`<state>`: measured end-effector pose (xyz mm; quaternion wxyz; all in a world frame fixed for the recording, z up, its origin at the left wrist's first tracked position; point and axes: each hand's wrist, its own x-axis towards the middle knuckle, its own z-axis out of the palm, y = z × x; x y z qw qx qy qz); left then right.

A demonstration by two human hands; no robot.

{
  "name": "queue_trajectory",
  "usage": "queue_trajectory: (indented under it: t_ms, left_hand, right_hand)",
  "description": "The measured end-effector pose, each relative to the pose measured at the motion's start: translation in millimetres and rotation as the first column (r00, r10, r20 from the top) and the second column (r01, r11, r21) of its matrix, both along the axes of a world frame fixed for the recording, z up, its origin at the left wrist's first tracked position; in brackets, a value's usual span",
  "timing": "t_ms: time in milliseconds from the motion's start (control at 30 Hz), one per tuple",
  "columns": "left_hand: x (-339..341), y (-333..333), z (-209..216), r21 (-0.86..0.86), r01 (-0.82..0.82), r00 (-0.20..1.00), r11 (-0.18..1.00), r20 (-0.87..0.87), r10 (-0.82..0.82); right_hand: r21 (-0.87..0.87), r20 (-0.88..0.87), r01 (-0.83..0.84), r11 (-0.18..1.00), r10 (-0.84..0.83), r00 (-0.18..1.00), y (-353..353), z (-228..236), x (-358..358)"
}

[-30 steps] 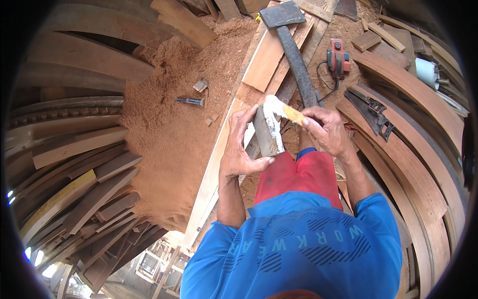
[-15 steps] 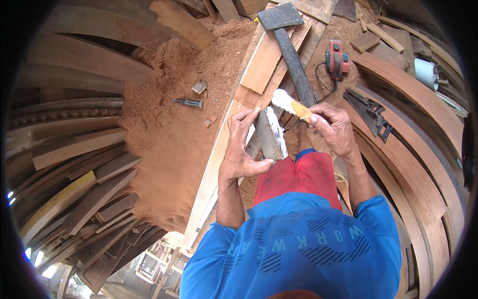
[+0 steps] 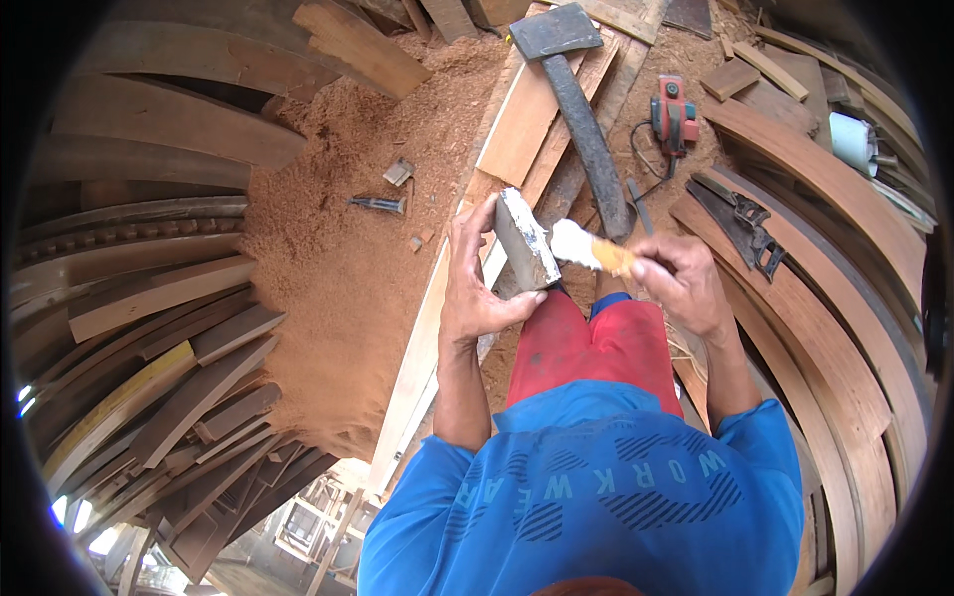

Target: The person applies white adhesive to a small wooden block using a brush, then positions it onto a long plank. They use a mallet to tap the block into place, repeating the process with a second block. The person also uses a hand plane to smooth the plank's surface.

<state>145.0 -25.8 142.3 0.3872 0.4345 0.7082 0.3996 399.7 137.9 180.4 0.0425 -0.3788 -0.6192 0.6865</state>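
Note:
My left hand (image 3: pixel 469 308) is closed round the ends of a small grey-brown wooden block (image 3: pixel 524 246), fingers at its far end and thumb at its near end. White paste coats the block's upper edge and right side. In my right hand (image 3: pixel 688 288) a short yellowish wooden stick (image 3: pixel 613 258) is pinched between thumb and fingers. A thick lump of white paste (image 3: pixel 571 243) covers the stick's tip, which is close beside the block's right edge; whether they touch I cannot tell. Both hands are above my lap in red shorts (image 3: pixel 596 348).
Ahead, a large hammer (image 3: pixel 584 124) lies across long boards (image 3: pixel 522 124). A red power planer (image 3: pixel 676 124) and a handsaw (image 3: pixel 740 223) lie to the right. At left, a chisel-like tool (image 3: pixel 378 204) rests on sawdust (image 3: pixel 328 308). Stacked planks (image 3: pixel 164 288) line both sides.
The block has tilted, turning its pasted edge upward. My right hand has moved right and down, bringing the stick from above the block to beside its right edge.

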Motion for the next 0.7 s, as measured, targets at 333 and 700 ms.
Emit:
queue_trajectory:
  t_ms: [333,700]
  left_hand:
    - [7.8,-1.2,0.5,-0.045,-0.006,0.999,0.999,-0.052,0.004]
    - [13.0,1.9,6.5,-0.076,-0.035,0.997,0.996,-0.068,0.030]
  right_hand:
    - [0.316,-0.221,-0.055,0.947,0.130,0.967,-2.5,-8.9,1.4]
    - [0.048,-0.056,-0.059,0.997,0.062,0.997,1.3,-2.6,0.0]
